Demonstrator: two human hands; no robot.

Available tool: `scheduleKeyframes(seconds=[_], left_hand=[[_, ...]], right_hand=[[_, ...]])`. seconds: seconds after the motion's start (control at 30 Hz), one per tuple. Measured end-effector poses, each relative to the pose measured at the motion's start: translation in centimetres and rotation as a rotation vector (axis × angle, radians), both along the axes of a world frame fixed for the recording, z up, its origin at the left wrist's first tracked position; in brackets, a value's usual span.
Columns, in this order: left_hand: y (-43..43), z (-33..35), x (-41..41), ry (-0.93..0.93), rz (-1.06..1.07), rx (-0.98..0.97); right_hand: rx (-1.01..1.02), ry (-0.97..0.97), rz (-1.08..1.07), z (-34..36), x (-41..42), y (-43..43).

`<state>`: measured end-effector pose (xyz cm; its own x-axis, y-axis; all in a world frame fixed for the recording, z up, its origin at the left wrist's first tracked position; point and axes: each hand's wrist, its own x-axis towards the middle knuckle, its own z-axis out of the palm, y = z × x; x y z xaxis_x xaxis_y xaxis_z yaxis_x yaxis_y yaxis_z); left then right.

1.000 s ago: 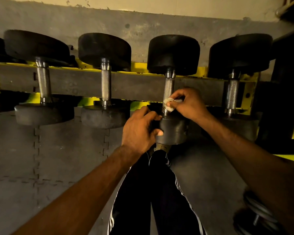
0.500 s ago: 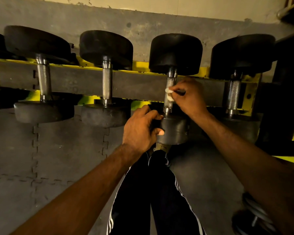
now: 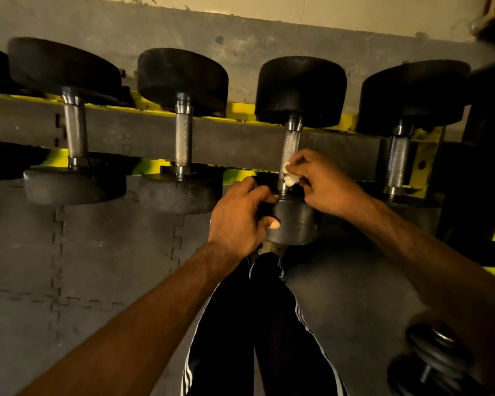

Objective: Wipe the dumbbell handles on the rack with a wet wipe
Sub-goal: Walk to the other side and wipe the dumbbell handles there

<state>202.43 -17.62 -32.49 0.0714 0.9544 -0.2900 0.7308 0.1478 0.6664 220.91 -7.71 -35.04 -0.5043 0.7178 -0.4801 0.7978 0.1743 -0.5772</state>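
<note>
Black trousers [image 3: 269, 324] are worn, trimmed with white stripes [image 3: 187, 375] down the outer seam of each leg. The left forearm [image 3: 155, 304] and right forearm [image 3: 412, 247] are seen bare from wrist to frame edge; the left hand [image 3: 240, 221] and right hand [image 3: 323, 184] are bare too.

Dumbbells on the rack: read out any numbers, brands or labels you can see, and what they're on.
No readable text anywhere.
The dumbbells, rack and wipe show no numbers or labels.
The trousers have white stripes only.
</note>
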Motion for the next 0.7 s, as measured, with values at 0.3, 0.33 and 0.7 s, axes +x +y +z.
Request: scheduleKeyframes(seconds=[0.3, 0.33, 0.7], left_hand=[[0.0, -0.1, -0.1, 0.008, -0.011, 0.009], [0.0, -0.2, -0.1, 0.002, -0.015, 0.013], [-0.6, -0.6, -0.1, -0.022, -0.014, 0.033]], right_hand=[[0.196, -0.015, 0.045, 0.4, -0.3, 2.4], [0.259, -0.029, -0.026, 0.2, -0.2, 2.9], [0.323, -0.173, 0.184, -0.7, -2.6, 3.2]])
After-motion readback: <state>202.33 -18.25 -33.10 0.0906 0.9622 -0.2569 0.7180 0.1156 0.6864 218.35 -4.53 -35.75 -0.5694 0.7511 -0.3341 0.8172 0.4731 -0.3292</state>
